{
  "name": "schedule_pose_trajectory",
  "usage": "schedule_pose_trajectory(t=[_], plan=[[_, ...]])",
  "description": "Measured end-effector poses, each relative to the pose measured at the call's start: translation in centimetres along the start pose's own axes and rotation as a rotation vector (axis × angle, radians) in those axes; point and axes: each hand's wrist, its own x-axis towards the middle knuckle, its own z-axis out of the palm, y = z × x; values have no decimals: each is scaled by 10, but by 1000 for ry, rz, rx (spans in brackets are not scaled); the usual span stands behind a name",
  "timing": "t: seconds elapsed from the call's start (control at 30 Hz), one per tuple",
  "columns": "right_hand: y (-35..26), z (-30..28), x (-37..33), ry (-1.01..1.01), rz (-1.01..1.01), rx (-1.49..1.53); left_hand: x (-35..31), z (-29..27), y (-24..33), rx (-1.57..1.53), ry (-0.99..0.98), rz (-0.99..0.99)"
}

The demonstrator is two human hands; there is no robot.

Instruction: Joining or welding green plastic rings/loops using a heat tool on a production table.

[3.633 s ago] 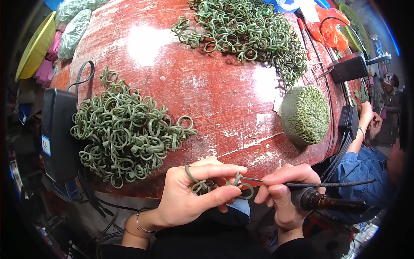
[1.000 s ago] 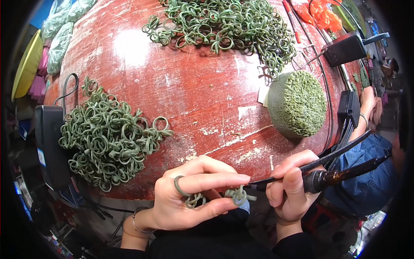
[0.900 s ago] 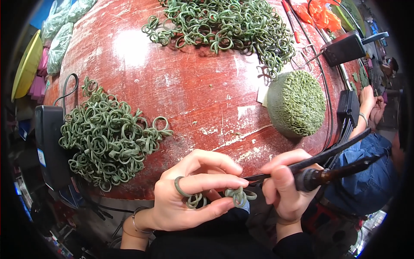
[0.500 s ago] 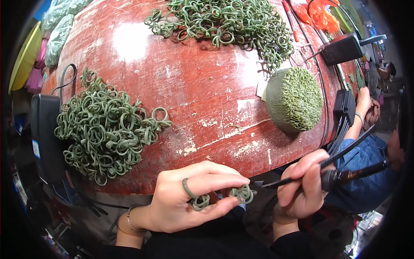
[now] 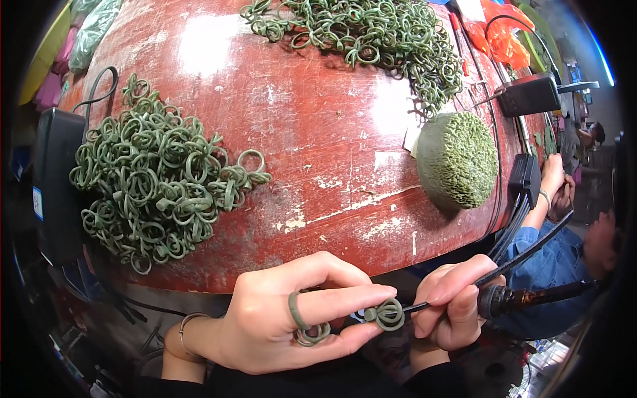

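My left hand (image 5: 285, 315) pinches a small cluster of dull green rings (image 5: 390, 314) between thumb and forefinger. Another green ring (image 5: 298, 309) circles one of its fingers, with more rings (image 5: 313, 333) tucked against the palm side. Closed around a slim pen-like tool with a thin dark tip (image 5: 417, 307), my right hand (image 5: 451, 302) brings that tip up to the right side of the pinched rings. Whether they touch, I cannot tell. Behind this hand extend a black cable (image 5: 531, 249) and a brown-black handle-like part (image 5: 541, 297); how they join is hidden.
On the red, scuffed table (image 5: 318, 146) lie a left heap of green rings (image 5: 156, 179) and a far heap (image 5: 371, 40). A round green block (image 5: 461, 159) stands to the right, near black boxes (image 5: 529, 95) with cables. A co-worker's arm (image 5: 547, 189) shows at far right.
My right hand has moved left, bringing the tool tip from just short of the pinched rings right up beside them. The whole view has shifted slightly.
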Motion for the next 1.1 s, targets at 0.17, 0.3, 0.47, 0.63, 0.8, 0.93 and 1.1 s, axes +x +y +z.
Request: schedule_pose_trajectory(t=[0.17, 0.3, 0.47, 0.63, 0.8, 0.93, 1.1], plan=[[3, 4, -1, 86, -41, -32, 0, -2, 1, -15, -7, -23], [5, 7, 1, 124, -43, -20, 0, -3, -3, 14, -20, -11], [3, 5, 3, 96, 0, 26, 3, -5, -2, -52, -46, -77], [9, 5, 1, 196, -81, 0, 8, -6, 2, -299, -91, -253], [10, 4, -8, 128, -77, -2, 3, -4, -1, -810, -72, -592], [15, 3, -4, -41, -351, -71, 4, 3, 2, -804, -44, -538], [13, -4, -4, -73, -347, -20, 1, 2, 1, -305, -6, -282]])
